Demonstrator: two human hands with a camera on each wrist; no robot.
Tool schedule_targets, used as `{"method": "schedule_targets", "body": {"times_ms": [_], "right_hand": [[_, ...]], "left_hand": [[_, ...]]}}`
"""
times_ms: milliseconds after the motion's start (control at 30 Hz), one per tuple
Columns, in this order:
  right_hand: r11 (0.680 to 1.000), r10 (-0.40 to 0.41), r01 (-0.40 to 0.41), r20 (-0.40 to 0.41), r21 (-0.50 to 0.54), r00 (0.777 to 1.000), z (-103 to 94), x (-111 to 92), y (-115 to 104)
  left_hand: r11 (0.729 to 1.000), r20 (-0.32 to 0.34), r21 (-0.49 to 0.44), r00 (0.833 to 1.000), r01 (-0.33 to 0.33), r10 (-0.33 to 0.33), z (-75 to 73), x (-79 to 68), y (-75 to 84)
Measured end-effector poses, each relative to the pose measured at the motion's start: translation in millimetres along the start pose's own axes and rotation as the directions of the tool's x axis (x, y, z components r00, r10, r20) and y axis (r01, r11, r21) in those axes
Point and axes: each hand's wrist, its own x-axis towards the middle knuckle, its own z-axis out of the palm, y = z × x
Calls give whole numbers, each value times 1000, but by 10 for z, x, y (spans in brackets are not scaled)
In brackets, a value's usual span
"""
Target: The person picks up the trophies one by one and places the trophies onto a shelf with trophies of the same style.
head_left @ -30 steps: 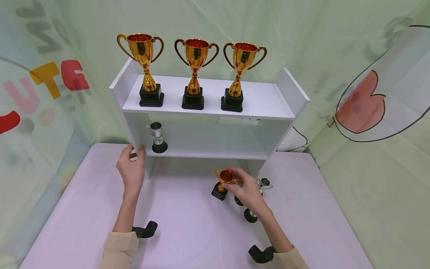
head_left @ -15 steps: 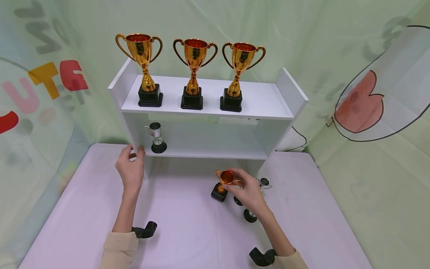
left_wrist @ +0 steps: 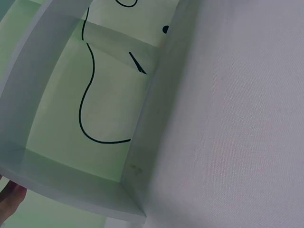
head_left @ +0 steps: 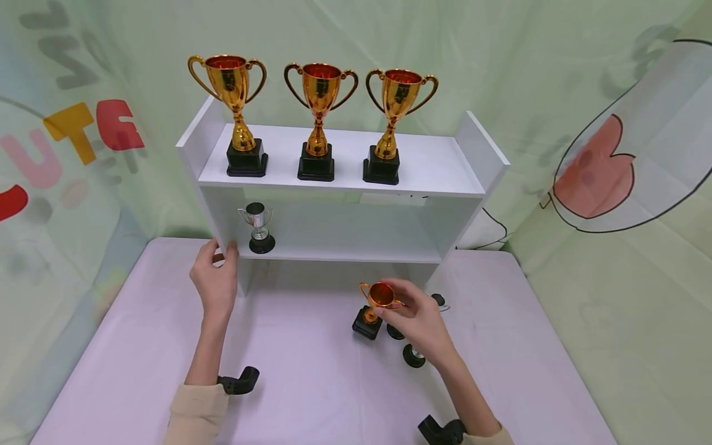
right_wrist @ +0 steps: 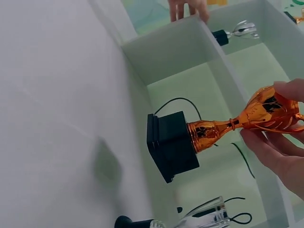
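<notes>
My right hand [head_left: 419, 318] pinches a small bronze-coloured trophy [head_left: 367, 322] by its cup. In the right wrist view the trophy [right_wrist: 173, 142] hangs tilted above the tablecloth, its black square base apart from its shadow. My left hand [head_left: 216, 281] grips the left side panel of the white shelf unit [head_left: 345, 253], at the middle board's height. A small silver trophy [head_left: 259, 228] stands on that board near the left end. Silver trophies with black round bases [head_left: 414, 356] are on the table behind and beside my right hand, partly hidden by it.
Three large gold trophies stand upright in a row on the top board: left [head_left: 239, 117], middle [head_left: 319, 111] and right [head_left: 389, 123]. A pale cloth covers the table [head_left: 311, 383]. A thin black cable [head_left: 495, 232] lies behind the shelf's right side.
My right hand has drawn the bronze-coloured trophy slightly right and towards me. My left hand keeps its grip on the shelf panel. The head view has shifted a little.
</notes>
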Motion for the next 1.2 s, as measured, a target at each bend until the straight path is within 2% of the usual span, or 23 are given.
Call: {"method": "schedule_targets", "body": {"times_ms": [567, 833, 1200], "right_hand": [[993, -96, 97, -15, 61, 995, -133, -122, -305], [995, -92, 93, -29, 42, 995, -204, -152, -411], [986, -162, 162, -33, 25, 986, -337, -160, -591]], "left_hand": [[1000, 5, 15, 1000, 6, -6, -3, 1, -15], [1000, 14, 2, 1000, 6, -6, -15, -6, -1], [1000, 20, -4, 1000, 2, -2, -17, -1, -6]]}}
